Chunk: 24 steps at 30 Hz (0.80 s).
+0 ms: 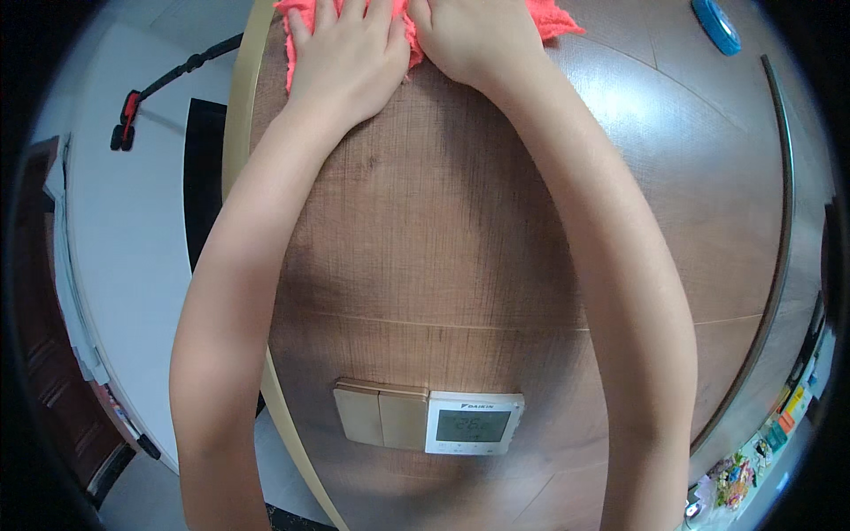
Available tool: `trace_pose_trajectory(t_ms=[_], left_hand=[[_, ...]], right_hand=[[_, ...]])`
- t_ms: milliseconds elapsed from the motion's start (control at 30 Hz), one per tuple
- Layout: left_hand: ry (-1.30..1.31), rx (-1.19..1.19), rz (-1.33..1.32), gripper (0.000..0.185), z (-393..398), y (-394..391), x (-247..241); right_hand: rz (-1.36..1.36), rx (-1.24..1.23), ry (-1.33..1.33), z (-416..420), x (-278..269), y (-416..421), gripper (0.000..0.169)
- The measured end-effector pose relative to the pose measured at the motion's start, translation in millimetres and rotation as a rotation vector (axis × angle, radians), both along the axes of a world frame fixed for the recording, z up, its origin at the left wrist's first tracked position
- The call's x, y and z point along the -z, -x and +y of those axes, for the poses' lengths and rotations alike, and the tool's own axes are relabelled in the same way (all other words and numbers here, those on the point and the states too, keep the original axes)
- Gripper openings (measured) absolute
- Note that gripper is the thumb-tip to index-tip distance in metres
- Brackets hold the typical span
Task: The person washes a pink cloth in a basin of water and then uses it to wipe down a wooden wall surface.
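At the top edge, a red cloth (558,20) lies against a brown wood-grain wall panel (425,219). My left hand (352,63) holds it pressed flat, palm down with the fingers spread. Just beside it, my right hand (478,36) bears on the same cloth. The right fingertips are cut off by the top of the picture. Both forearms reach up across the panel. Between them, low on the panel, sit a beige two-rocker switch (380,416) and a white Daikin thermostat (474,423) with a grey display.
A gold trim strip (240,99) edges the panel on the left. Beyond it is a white wall (126,219) with a black and red device on an arm (130,119). A blue round object (717,26) is at upper right, near a long metal handle (787,199). A dark door (60,378) stands far left.
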<state>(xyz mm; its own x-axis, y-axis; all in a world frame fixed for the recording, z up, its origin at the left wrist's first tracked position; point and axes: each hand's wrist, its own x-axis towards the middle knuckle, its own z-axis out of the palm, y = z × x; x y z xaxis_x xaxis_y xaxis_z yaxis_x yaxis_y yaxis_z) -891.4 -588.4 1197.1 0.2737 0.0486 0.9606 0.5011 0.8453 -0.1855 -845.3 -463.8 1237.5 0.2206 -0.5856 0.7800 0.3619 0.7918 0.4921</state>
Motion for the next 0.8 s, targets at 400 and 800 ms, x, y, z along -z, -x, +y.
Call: trace_pose_trajectory(t_ms=[400,800], left_hand=[[-0.023,-0.018,-0.019,0.053,-39,23,88],[0.064,-0.164,-0.171,0.052,-58,5,165]], right_hand=[[-0.22,-0.015,0.072,-29,100,-6,0.057],[-0.476,-0.167,0.132,-43,180,-20,0.061]])
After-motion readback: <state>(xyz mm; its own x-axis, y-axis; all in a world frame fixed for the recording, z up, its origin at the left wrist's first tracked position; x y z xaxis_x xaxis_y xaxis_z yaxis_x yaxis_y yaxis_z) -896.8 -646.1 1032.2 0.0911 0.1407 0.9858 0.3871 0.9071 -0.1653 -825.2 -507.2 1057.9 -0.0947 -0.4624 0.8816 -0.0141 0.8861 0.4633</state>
